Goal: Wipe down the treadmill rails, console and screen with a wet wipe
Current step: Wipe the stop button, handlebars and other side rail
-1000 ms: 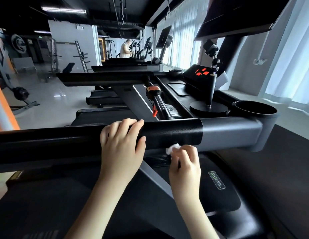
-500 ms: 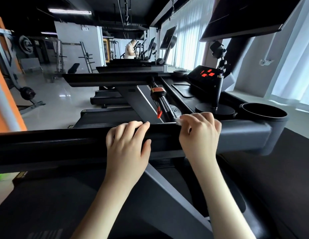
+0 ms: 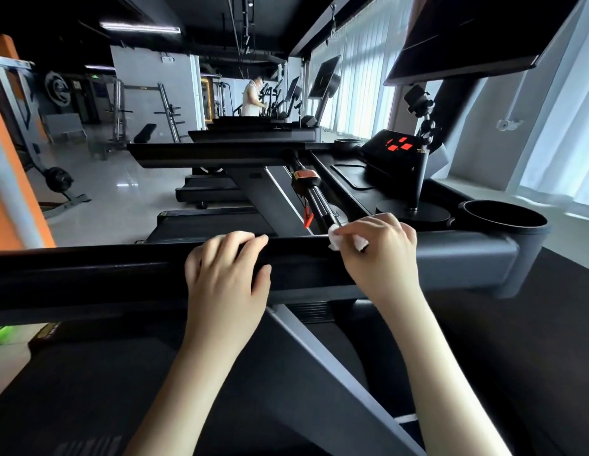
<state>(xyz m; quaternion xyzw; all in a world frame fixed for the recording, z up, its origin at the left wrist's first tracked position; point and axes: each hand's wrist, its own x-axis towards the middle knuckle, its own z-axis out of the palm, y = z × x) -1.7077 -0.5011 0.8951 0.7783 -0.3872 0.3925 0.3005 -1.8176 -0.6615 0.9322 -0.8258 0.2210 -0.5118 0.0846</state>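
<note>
Head view, left hand: the left hand (image 3: 225, 274) sits mid-frame, fingers curled over the top of the black rail (image 3: 89, 274), thumb on the near face, so it's gripping it.
Right hand: the right hand (image 3: 378, 255), just right of centre, pinches the wet wipe (image 3: 335, 240) in bent fingers, pressing it on the rail's top edge.
What changed: a second ago the wipe was under the rail; now it's up on top, a little wider spread.
Meaning: looks like the rail's getting done all round.
Still to go, probably: console (image 3: 398, 149) and screen (image 3: 477, 34), upper right.
</note>
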